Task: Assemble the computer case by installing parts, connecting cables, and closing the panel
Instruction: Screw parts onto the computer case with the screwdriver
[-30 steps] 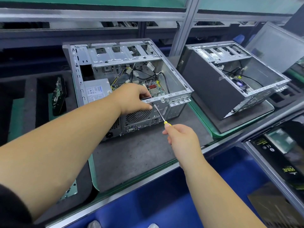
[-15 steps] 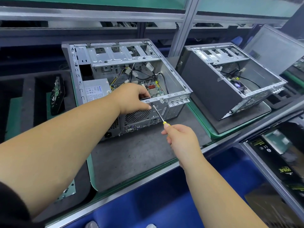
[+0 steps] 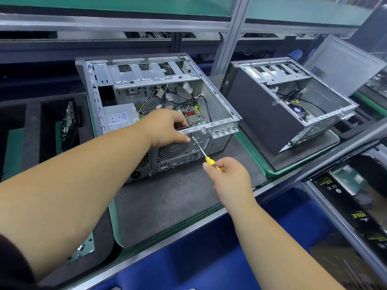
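- The open computer case point(image 3: 134, 97) lies on a mat point(image 3: 167, 201).
- A second case point(image 3: 278, 105) sits to its right, on its own mat.
- A circuit board point(image 3: 69, 122), apparently upright, stands left of the case.
- Boxes point(image 3: 343, 197) lie at far right.

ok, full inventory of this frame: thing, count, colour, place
open computer case: 1, silver, centre, on grey mat
second open case: 1, black and silver, right
power supply: 1, grey, inside centre case
motherboard: 1, green, red part, centre case floor
screwdriver: 1, yellow handle, tip at case rear
circuit board: 1, dark green, left foam slot
grey mat: 1, under centre case
left hand: grips case rear edge
right hand: holds screwdriver
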A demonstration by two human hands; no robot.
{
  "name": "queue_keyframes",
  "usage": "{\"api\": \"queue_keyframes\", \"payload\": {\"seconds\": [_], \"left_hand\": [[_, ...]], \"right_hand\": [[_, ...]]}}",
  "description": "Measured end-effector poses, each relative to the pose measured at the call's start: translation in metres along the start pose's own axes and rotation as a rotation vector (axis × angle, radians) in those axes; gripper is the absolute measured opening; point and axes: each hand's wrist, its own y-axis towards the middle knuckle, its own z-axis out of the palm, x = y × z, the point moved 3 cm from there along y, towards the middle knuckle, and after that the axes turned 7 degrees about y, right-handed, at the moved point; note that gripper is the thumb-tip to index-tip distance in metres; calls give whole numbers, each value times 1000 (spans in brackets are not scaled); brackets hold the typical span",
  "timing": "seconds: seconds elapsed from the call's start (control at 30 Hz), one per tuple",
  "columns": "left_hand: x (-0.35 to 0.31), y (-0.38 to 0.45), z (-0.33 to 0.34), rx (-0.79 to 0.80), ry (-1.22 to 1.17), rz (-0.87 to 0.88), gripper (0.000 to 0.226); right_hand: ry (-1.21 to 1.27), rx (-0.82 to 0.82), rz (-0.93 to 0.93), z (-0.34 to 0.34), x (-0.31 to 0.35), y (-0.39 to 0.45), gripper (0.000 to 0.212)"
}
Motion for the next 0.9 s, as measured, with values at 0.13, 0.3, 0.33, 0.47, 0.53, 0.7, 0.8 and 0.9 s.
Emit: {"api": "queue_keyframes", "payload": {"seconds": [0.13,0.3,0.33,0.47,0.53,0.7,0.8,0.9], "left_hand": [[1,1,0,19,6,15,29],[1,3,1,35,15,31,30],[1,3,1,35,16,31,31],[1,4,0,35,26,42,33],[1,4,0,39,26,45,32],[2,3,0,20,12,38,30],[3,3,1,13,-5,22,33],[4,4,1,12,-2,25,35]], "right_hand": [[-641,-197,-294,5,9,-8,32],[-256,-7,-142,8,6,2,40],[-27,63,4,8,5,6,38],[788,417,675,8,3,10,33],[852,476,721,6,2,11,33],[498,245,445,10,-1,3,29],[-277,-45,-17,7,3,-8,37],[-820,-184,-228,16,11,-16,34]]}}
